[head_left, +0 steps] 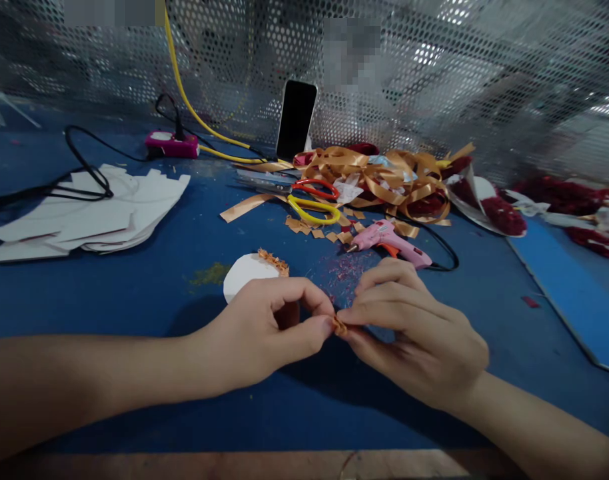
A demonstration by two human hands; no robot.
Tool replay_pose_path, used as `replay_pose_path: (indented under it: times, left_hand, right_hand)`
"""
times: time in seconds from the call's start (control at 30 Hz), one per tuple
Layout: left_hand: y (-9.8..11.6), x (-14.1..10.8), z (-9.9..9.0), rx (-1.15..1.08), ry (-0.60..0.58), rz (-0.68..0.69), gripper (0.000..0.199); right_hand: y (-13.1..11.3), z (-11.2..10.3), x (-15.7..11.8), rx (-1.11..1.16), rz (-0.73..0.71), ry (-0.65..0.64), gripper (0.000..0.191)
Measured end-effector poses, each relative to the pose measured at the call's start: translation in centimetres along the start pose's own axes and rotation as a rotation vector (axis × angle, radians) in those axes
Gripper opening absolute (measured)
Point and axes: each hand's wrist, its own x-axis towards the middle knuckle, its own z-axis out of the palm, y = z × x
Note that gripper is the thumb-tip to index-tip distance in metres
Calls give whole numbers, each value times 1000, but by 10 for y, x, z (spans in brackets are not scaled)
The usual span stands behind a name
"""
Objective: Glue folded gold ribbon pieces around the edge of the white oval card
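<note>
Ribbon folded into a small gold scrap is pinched between two hands, just above a blue table near its front edge. The left hand grips it from one side between thumb and forefinger, and the right hand grips it from the other with thumb and fingertips, so the two hands meet at the scrap. Behind the left hand and partly hidden by it lies a white disc, with gold ruffles along its upper right edge. Beyond the right hand, a pink glue gun lies on its side, nozzle to the left, near some loose gold squares. Scissors with one red and one yellow handle rest beside a tangled heap of gold ribbon. A phone with a dark screen leans upright in front of a metal mesh. Farther left are a pink power strip, a yellow cable and a stack of white paper with a black cord across it. Off to the right lie pieces covered in dark red and a lighter blue board.
</note>
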Motion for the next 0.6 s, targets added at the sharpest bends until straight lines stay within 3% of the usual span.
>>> replay_pose_path:
  times: [0.13, 0.23, 0.6]
  left_hand:
    - [3, -1, 1, 38, -47, 2, 9]
    - [4, -2, 0, 61, -79, 28, 7]
    - [4, -1, 0, 60, -52, 52, 14]
  right_hand:
    - [3, 0, 1, 61, -24, -121, 35]
    - [4, -1, 2, 101, -60, -188, 28]
    - [5, -1, 5, 246, -1, -82, 26]
